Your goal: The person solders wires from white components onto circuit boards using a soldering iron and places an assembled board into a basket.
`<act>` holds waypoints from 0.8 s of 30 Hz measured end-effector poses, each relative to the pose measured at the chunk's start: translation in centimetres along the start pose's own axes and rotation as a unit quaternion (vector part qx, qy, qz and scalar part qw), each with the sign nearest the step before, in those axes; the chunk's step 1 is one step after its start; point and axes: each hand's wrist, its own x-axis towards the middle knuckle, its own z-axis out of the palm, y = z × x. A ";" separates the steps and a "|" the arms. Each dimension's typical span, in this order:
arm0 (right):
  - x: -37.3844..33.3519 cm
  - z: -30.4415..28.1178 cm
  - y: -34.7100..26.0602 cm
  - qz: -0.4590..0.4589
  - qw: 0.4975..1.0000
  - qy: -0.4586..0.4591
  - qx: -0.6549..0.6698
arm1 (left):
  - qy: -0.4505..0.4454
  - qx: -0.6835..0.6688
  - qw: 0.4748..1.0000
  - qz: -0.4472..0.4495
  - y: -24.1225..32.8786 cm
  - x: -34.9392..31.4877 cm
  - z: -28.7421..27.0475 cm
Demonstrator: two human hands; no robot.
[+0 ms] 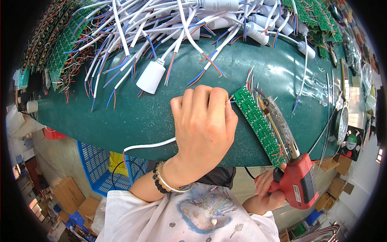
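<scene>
My left hand (206, 123) is closed over the dark green work surface, knuckles up. A white cable (151, 145) runs out from beneath it on the left, and a bit of blue wire shows by its fingertips, at the corner of a green circuit board strip (258, 121). Most of what the fingers pinch is hidden under the hand. My right hand (268, 189) grips a red soldering gun (299, 181) by its handle. The gun's long barrel lies over the strip's right edge, its tip near the strip's upper end. Thin red and white wires stick up there.
Many white cables with lamp-holder-like ends (151, 76) are heaped along the far side. Stacks of green circuit boards (70, 48) stand far left and far right. A blue crate (94, 165) is below the near left edge. A small black fan (352, 142) sits at right.
</scene>
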 end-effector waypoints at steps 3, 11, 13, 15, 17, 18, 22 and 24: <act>0.6 0.4 -0.5 0.010 1.000 -0.012 -0.005 | -0.004 -0.005 1.000 -0.004 0.0 0.0 0.0; -0.3 -1.3 0.6 -0.044 0.995 -0.059 -0.072 | -0.004 -0.005 1.000 -0.009 -0.1 -0.1 0.1; -0.6 -1.3 0.3 -0.002 0.998 -0.052 -0.044 | 0.001 0.001 1.000 -0.009 -0.1 -0.1 0.2; -0.6 -0.9 -0.2 0.033 0.997 -0.068 -0.017 | 0.004 0.005 1.000 -0.007 -0.1 0.0 0.2; -0.4 -0.5 -0.6 0.042 0.997 -0.056 -0.016 | 0.006 0.009 1.000 -0.005 -0.1 0.0 0.3; -0.2 -0.2 -0.8 0.044 0.998 -0.052 -0.016 | 0.008 0.013 1.000 -0.006 -0.1 0.0 0.3; 0.4 0.3 -1.3 0.066 0.995 -0.077 0.007 | 0.016 0.016 1.000 -0.007 0.0 0.0 0.4; 0.5 0.4 -1.3 0.054 0.996 -0.075 0.006 | 0.017 0.017 1.000 -0.007 0.0 -0.1 0.4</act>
